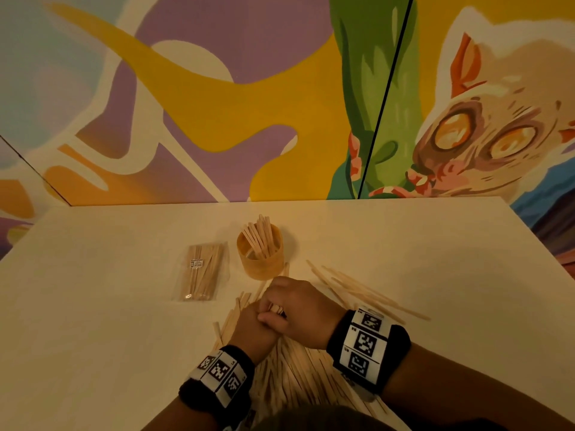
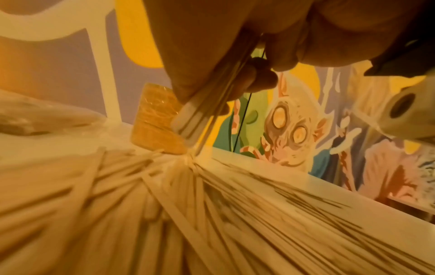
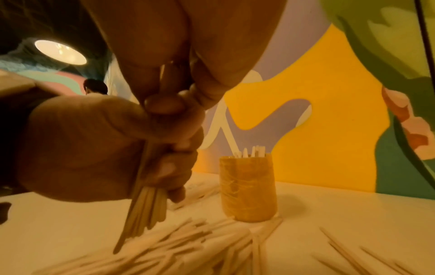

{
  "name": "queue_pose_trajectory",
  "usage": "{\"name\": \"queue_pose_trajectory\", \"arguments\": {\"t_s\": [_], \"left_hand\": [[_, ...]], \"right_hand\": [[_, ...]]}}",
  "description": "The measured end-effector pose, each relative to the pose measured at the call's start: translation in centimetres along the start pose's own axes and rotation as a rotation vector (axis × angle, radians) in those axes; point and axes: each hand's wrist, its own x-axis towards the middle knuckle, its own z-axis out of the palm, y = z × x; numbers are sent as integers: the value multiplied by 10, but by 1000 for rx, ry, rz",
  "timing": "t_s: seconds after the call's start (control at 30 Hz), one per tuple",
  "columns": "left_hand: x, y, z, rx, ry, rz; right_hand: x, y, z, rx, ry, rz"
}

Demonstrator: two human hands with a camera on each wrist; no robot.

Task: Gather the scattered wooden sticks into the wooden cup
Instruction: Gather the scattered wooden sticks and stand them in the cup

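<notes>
The wooden cup point(image 1: 260, 255) stands upright on the table with several sticks inside; it also shows in the right wrist view point(image 3: 247, 188). My left hand point(image 1: 252, 328) grips a bundle of sticks point(image 3: 146, 210) that points down at the table, just in front of the cup. My right hand point(image 1: 295, 306) meets it from the right and pinches the top of the same bundle. Under both hands lies a pile of loose sticks point(image 1: 295, 374), seen close up from the left wrist point(image 2: 212, 214). More loose sticks point(image 1: 357, 290) lie to the right of the cup.
A clear plastic packet of sticks point(image 1: 202, 272) lies flat to the left of the cup. The white table point(image 1: 93, 306) ends at a painted wall point(image 1: 217, 119) behind the cup. A person stands far off in the right wrist view point(image 3: 95, 88).
</notes>
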Motion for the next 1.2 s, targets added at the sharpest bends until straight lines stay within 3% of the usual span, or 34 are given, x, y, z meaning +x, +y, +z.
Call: {"name": "queue_pose_trajectory", "arguments": {"t_s": [0.17,0.37,0.47,0.6,0.73,0.83,1.0,1.1,1.2], "left_hand": [[0,-12,-16,-130,14,-97],[-21,-14,-33,-545,-167,-140],[-27,-12,-32,-593,-195,-141],[-31,-10,-33,-846,-46,-55],[-28,-5,-47,-1143,212,81],[-27,5,-59,-1060,264,177],[-32,6,-69,-764,228,275],[-35,3,-76,-662,148,293],[-34,-13,-85,-381,72,308]], "right_hand": [[11,-9,-6,106,65,1],[19,-12,-8,175,-89,-92],[17,-13,-2,263,-31,-36],[14,-9,11,832,12,274],[15,-21,30,1328,-195,750],[24,-34,30,1492,-206,820],[38,-66,26,1674,-100,678],[44,-71,30,1515,3,670],[39,-68,31,980,184,423]]}}
